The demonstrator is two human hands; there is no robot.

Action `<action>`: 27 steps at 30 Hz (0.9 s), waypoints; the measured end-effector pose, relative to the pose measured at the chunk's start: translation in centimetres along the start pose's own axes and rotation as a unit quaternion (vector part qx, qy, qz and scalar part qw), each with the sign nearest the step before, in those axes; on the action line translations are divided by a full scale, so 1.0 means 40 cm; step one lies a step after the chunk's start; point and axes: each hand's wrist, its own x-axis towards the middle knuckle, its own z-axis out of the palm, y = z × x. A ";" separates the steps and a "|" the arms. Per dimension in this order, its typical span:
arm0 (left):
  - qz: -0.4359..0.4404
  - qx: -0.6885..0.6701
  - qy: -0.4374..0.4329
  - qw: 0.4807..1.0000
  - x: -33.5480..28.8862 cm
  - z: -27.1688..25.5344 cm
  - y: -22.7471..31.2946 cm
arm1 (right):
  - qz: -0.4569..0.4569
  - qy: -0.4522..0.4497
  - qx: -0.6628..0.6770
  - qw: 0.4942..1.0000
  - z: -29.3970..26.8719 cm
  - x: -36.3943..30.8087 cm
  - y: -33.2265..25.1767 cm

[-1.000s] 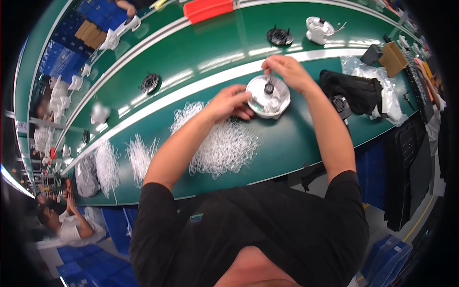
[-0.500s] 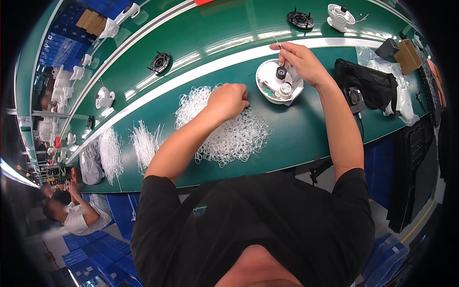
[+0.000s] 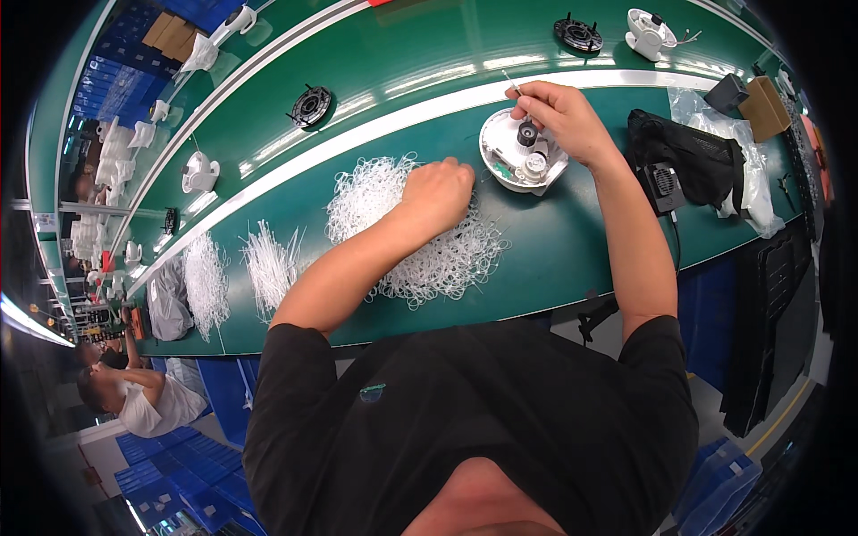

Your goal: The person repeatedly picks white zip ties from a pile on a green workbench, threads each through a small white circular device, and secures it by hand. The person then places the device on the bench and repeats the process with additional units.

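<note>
My left hand (image 3: 438,195) is closed, fingers curled, over the right part of a heap of looped white cable ties (image 3: 371,192). What is between its fingertips, if anything, is hidden. To the right, a round white housing (image 3: 501,167) lies open on the green table, with a black cylindrical part (image 3: 527,134) and a clear round part (image 3: 535,164) inside. At the housing's far right rim, my right hand (image 3: 567,121) pinches a thin pale strand (image 3: 511,82) that sticks up past the fingertips.
Two bundles of straight white ties, one nearer (image 3: 270,268) and one farther left (image 3: 206,286), lie on the table. Black discs (image 3: 311,107) and white housings (image 3: 200,171) sit on the green conveyor beyond. A black bag (image 3: 684,156) is at right. Another person (image 3: 152,397) works at far left.
My left hand has shifted slightly right over the heap. My right hand has lowered a little, and the strand's tip now points up and left. Discs and housings on the conveyor have moved right.
</note>
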 end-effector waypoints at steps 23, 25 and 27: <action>0.052 -0.646 0.228 0.727 0.148 -0.067 -0.057 | -0.048 -0.032 -0.073 0.996 0.030 0.018 -0.021; 0.050 -0.646 0.210 0.732 0.154 -0.060 -0.057 | -0.026 -0.041 -0.063 0.997 0.028 0.021 -0.023; 0.049 -0.645 0.196 0.737 0.154 -0.059 -0.051 | -0.031 -0.043 -0.064 0.997 0.026 0.021 -0.017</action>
